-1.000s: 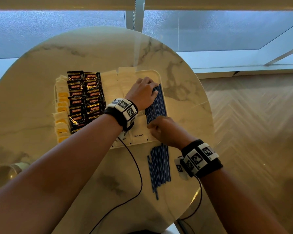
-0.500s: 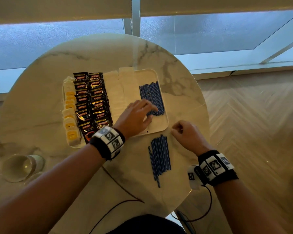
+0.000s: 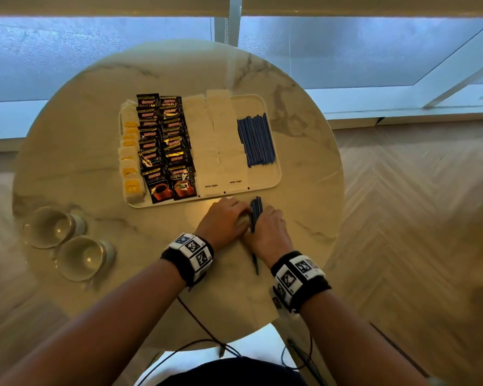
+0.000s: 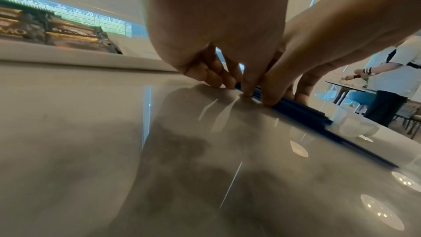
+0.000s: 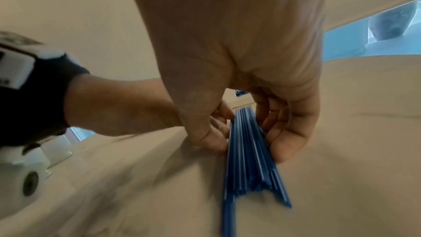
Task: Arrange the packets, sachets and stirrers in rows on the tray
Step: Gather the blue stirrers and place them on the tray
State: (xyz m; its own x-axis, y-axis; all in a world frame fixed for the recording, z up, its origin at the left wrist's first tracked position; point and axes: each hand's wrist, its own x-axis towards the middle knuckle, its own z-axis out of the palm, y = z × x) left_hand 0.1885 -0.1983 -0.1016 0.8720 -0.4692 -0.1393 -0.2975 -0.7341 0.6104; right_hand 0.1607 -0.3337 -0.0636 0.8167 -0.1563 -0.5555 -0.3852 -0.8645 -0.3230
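Observation:
A white tray (image 3: pixel 275 174) on the marble table holds yellow-and-white packets (image 3: pixel 129 151), two rows of black coffee sachets (image 3: pixel 165 143), two rows of white sugar sachets (image 3: pixel 215 140) and a row of blue stirrers (image 3: pixel 256 140). In front of the tray a second bundle of blue stirrers (image 3: pixel 255 211) (image 5: pixel 246 143) (image 4: pixel 298 111) lies on the table. My left hand (image 3: pixel 226 218) and right hand (image 3: pixel 268 229) squeeze this bundle from both sides, fingers curled against it. One stirrer (image 3: pixel 255 263) sticks out toward me.
Two glass cups (image 3: pixel 67 240) lie on their sides at the table's left front. Cables (image 3: pixel 195 324) trail from my wristbands over the near edge. The round table's edge (image 3: pixel 338 218) drops to a wooden floor on the right. A person (image 4: pixel 387 78) stands at another table far behind.
My left hand has left the stirrers on the tray and come down to the loose bundle. My right hand has closed in from the right, and the bundle is now pressed narrow.

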